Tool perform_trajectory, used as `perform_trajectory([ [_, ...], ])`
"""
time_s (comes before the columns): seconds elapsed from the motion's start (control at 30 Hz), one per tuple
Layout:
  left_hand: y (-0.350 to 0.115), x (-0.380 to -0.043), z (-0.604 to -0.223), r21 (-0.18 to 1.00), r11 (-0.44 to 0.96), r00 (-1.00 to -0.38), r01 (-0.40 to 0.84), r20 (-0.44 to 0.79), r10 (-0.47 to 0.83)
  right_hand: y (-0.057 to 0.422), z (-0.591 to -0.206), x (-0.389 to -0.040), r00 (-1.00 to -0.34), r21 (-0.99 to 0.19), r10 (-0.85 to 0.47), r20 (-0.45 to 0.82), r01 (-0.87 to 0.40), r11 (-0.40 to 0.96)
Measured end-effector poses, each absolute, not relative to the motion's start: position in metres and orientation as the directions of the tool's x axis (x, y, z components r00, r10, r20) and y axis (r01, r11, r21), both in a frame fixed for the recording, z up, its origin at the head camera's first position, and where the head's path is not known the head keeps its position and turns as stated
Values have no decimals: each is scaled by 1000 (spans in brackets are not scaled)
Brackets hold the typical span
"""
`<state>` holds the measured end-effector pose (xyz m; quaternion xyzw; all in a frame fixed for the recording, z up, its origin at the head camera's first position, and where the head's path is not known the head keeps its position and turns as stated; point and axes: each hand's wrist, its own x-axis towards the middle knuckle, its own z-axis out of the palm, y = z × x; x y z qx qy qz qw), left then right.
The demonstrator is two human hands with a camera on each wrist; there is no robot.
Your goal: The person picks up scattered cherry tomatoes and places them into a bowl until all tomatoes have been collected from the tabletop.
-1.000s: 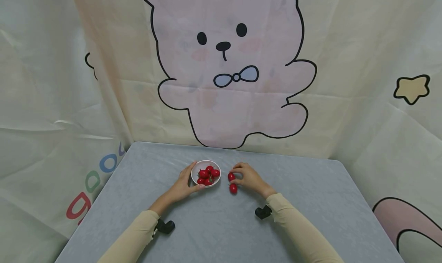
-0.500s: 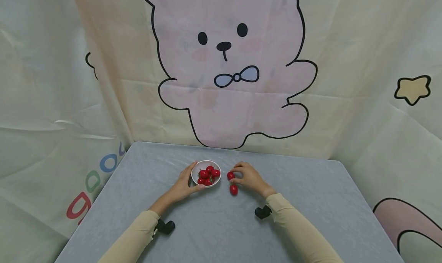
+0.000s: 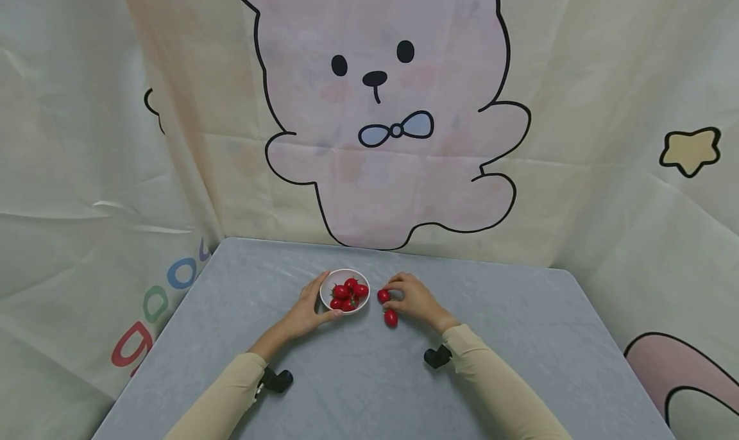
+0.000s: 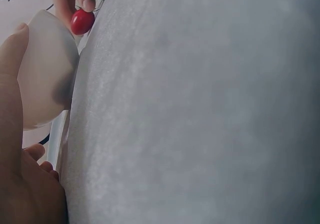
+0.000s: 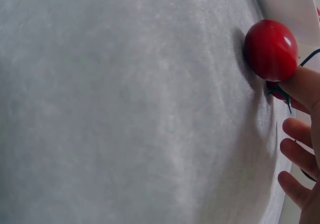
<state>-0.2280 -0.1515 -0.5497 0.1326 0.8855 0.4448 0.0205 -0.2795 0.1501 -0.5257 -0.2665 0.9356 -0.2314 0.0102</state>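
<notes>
A white bowl (image 3: 326, 295) holding several red cherry tomatoes (image 3: 341, 291) stands on the table. My left hand (image 3: 303, 313) grips it from the left, thumb at the near rim and fingers along the far left side. In the left wrist view the bowl's outer wall (image 4: 47, 77) shows beside the thumb. Just right of the bowl, my right hand (image 3: 417, 301) pinches a cherry tomato (image 3: 383, 296) between thumb and fingers. A second loose cherry tomato (image 3: 390, 318) lies just in front of the right thumb; in the right wrist view it partly hides the pinched tomato (image 5: 276, 92).
A grey cloth covers the table (image 3: 358, 389). Behind it hangs a pale curtain (image 3: 231, 196) with a cartoon bear. Each wrist carries a small black camera mount, one on the left (image 3: 277, 380) and one on the right (image 3: 437, 356).
My right hand has shifted slightly left with the pinched cherry tomato, closer to the bowl. The left hand and the bowl have stayed in place.
</notes>
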Motion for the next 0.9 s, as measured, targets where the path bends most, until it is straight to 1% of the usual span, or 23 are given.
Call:
perform_trajectory([
  [0.23, -150, -228, -549, 799, 566, -965, 202, 64, 253, 152, -519, -283, -854, -425, -503, 129, -506, 751],
  [0.43, -152, -228, -551, 796, 573, -966, 197, 58, 251, 150, -502, -285, -857, -461, -480, 186, -508, 728],
  [0.63, -152, -228, -552, 794, 572, -964, 206, 66, 256, 146, -491, -283, -858, -451, -486, 170, -506, 735],
  [0.9, -151, -228, -552, 792, 577, -966, 201, 63, 250, 135, -478, -287, -840, -419, -507, 191, -537, 732],
])
